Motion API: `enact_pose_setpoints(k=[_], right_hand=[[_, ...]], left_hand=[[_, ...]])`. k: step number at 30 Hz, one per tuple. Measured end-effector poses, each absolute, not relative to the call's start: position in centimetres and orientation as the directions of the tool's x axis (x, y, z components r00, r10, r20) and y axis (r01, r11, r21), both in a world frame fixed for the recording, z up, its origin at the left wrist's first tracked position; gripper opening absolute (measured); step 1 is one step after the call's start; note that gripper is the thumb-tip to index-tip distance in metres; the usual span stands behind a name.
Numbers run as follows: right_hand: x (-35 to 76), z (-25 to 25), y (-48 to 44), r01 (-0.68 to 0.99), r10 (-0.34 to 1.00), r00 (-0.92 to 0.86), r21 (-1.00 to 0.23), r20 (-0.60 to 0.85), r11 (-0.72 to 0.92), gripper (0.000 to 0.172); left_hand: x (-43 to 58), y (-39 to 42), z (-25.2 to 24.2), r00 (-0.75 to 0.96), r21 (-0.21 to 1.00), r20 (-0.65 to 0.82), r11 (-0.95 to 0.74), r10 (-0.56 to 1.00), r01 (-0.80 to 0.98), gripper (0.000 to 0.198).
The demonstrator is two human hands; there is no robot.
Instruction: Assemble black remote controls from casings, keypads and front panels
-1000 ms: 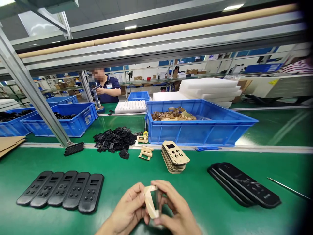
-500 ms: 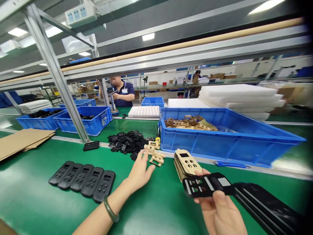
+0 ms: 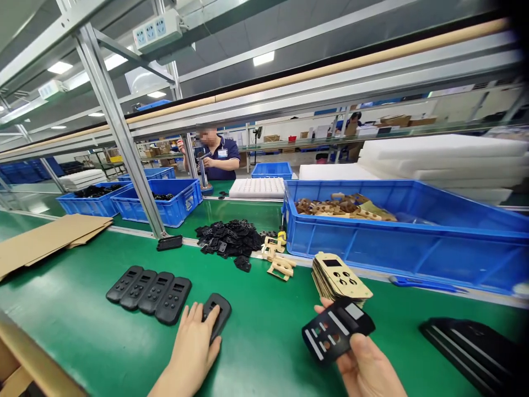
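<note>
Black panel (image 3: 347, 335) | right fingers (image 3: 362, 347) pinching it | left fingers (image 3: 212, 315) spread, touching black handset (image 3: 222, 315)

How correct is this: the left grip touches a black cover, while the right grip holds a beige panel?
Beige is wrong: the head view shows the left grip touching a black cover, while the right grip holds a black panel.

Cardboard sheets (image 3: 45, 240) at left, overhead socket strip (image 3: 157, 32), stacked foam slabs (image 3: 433, 146)
</note>
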State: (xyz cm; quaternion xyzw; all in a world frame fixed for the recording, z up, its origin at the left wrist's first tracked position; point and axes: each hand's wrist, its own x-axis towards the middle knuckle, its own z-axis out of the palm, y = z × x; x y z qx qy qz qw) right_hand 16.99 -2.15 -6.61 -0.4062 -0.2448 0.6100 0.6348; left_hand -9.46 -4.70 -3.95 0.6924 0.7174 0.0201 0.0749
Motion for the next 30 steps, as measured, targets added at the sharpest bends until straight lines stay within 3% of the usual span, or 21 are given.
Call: enact_pose_setpoints(k=[6,8,11,14,16,25,30], right_hand=[[16.6,-5.8,-2.9,-0.605,0.981,0.06,-0.788,-0.185,-0.112,0.063],[16.4,-5.4,-3.3,-0.615,0.982,0.055,-0.781,-0.181,-0.109,0.068],[16.2,-5.1,-3.7,-0.632,0.983,0.068,-0.77,-0.17,-0.09,0.069],[16.4,-5.4,-3.4,-0.642,0.984,0.056,-0.761,-0.168,-0.093,0.062],[16.6,-5.7,-3.2,-0.652,0.985,0.014,-0.748,-0.171,-0.121,0.059],[16.2,-4.8,-3.3,-0.753,0.966,-0.099,-0.616,-0.24,-0.23,0.059],[15.9,-5.3,-2.6,-0.534,0.972,-0.061,-0.815,-0.226,-0.223,0.051]], left_hand=[[-5.6,-3.2,-3.0,0.032,0.648,0.017,-0.035,0.999,0.76,0.089],[-4.5,-2.1,-3.3,0.093,0.805,0.026,-0.076,0.995,0.588,0.096],[-2.5,-0.7,-4.1,0.194,0.986,-0.02,-0.012,0.981,0.166,0.088],[-0.9,-0.2,-4.9,0.277,0.944,-0.122,0.198,0.953,-0.265,0.072],[-0.3,-0.4,-5.3,0.304,0.87,-0.187,0.301,0.934,-0.39,0.063],[-0.5,-1.7,-5.9,0.341,0.688,-0.341,0.48,0.876,-0.545,0.038],[-0.3,-1.8,-5.8,0.347,0.631,-0.321,0.473,0.881,-0.615,0.027]])
